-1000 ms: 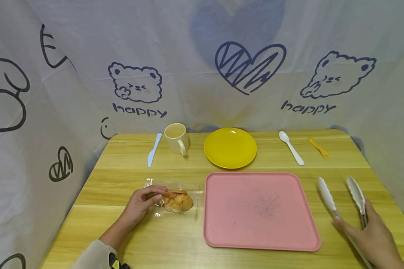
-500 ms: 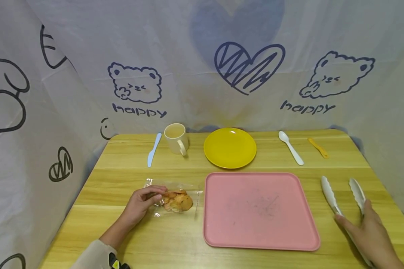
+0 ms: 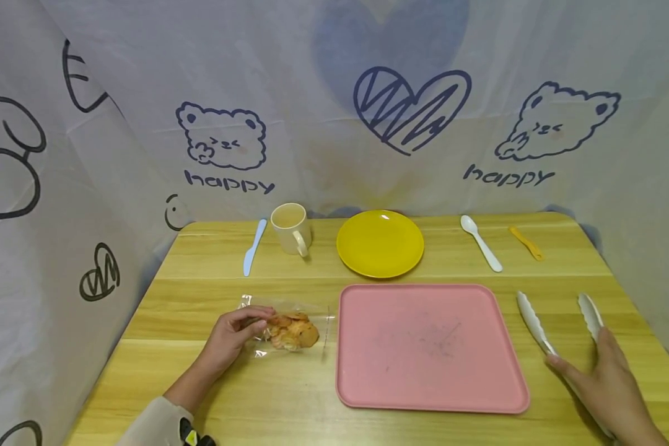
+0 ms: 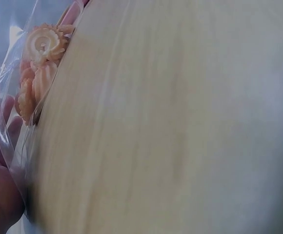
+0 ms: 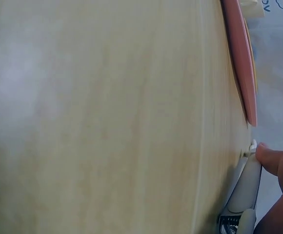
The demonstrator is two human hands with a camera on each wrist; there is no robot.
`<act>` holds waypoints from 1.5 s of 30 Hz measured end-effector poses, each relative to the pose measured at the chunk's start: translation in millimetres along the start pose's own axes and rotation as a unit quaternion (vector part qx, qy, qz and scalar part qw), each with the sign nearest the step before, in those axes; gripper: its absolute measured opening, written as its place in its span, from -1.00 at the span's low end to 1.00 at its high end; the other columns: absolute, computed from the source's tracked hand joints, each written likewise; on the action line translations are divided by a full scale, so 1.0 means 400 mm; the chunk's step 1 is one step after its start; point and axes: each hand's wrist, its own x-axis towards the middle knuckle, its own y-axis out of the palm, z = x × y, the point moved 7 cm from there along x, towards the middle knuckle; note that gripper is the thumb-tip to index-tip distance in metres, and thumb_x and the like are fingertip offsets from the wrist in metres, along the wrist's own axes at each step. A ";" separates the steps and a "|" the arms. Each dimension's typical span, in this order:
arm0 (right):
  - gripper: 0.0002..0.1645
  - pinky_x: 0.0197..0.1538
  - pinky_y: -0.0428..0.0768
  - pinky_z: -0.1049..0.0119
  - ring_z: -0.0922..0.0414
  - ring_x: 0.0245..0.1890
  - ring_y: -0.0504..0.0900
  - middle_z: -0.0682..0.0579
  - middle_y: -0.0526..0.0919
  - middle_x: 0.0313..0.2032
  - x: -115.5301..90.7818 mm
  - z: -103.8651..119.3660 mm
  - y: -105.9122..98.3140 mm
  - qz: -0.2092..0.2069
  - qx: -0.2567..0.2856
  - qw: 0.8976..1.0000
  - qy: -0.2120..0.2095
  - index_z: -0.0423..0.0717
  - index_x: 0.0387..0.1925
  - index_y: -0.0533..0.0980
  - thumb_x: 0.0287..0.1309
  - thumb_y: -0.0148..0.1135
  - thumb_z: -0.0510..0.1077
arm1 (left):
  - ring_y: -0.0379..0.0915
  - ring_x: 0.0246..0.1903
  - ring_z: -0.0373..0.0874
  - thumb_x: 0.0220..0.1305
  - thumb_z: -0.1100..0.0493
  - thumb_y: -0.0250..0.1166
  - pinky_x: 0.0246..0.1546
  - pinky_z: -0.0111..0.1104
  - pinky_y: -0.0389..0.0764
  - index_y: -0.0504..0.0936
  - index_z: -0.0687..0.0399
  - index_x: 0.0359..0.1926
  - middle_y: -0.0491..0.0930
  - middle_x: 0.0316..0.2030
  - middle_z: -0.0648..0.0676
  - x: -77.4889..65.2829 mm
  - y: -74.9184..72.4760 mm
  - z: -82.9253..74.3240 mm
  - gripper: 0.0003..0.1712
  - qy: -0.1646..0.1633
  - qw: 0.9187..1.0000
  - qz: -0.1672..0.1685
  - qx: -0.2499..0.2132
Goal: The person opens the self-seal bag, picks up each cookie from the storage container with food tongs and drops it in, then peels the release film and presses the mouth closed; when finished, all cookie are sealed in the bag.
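Observation:
On the left of the table, a clear plastic bag (image 3: 322, 337) holds several golden cookies (image 3: 294, 333). The left hand (image 3: 235, 331) pinches the bag's left side between thumb and fingers. Up close in the left wrist view, the ridged cookies (image 4: 41, 44) show through the plastic. At the right, the right hand (image 3: 613, 387) grips a pair of tongs (image 3: 535, 325), thumb along one arm and fingers on the other. The tongs' pale scalloped tips stand apart, pointing to the back of the table. In the right wrist view, the thumb (image 5: 273, 158) presses a tong arm (image 5: 246, 185).
A pink tray (image 3: 432, 402) lies between the hands. Along the back are a light blue knife (image 3: 254, 248), a cream mug (image 3: 291, 229), a yellow plate (image 3: 380, 244), a white spoon (image 3: 481, 243) and a small yellow utensil (image 3: 526, 243). Printed cloth (image 3: 312, 124) hangs behind.
The tongs shifted slightly right, then their left arm swung left, so the tips stand wider apart now. The left hand and the bag of cookies have stayed in place.

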 end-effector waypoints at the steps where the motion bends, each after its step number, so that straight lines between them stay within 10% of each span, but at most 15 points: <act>1: 0.37 0.33 -0.21 -0.43 -0.52 0.38 -0.31 -0.56 -0.43 0.39 0.001 -0.001 0.001 0.001 0.000 1.000 0.003 -0.35 0.45 -0.50 0.24 0.24 0.24 | 0.46 0.17 -0.18 0.35 0.36 0.21 0.16 -0.41 0.51 0.56 0.53 -0.02 0.57 0.08 0.29 0.000 0.000 -0.001 -0.72 0.000 1.000 0.001 0.000; 27: 0.35 0.32 -0.21 -0.44 -0.46 0.41 -0.36 -0.41 -0.49 0.45 0.008 0.084 -0.051 -0.022 -0.045 0.998 -0.026 -0.33 0.47 -0.43 0.22 0.26 0.25 | 0.54 0.09 -0.17 0.36 0.30 0.23 0.09 -0.43 0.56 0.57 0.45 0.06 0.62 0.06 0.23 0.000 -0.058 0.003 -0.68 -0.021 0.997 -0.078 0.010; 33: 0.28 0.36 -0.23 -0.42 -0.34 0.47 -0.32 -0.35 -0.33 0.50 0.004 0.169 -0.047 -0.027 0.003 0.993 -0.113 -0.27 0.51 -0.30 0.18 0.37 0.10 | 0.56 0.06 -0.20 0.37 0.19 0.24 0.08 -0.44 0.57 0.55 0.43 0.08 0.69 -0.01 0.01 0.001 -0.087 0.007 -0.61 -0.072 0.986 -0.143 -0.049; 45: 0.25 0.28 0.07 -0.47 -0.42 0.41 -0.01 -0.31 -0.07 0.49 0.019 0.397 0.067 0.063 0.037 0.979 -0.188 -0.11 0.55 -0.14 0.09 0.42 0.15 | 0.63 -0.03 -0.19 0.36 0.38 0.18 0.19 -0.39 0.50 0.62 0.32 -0.01 0.73 -0.18 0.00 0.017 -0.100 -0.040 -0.78 -0.064 0.954 -0.222 -0.190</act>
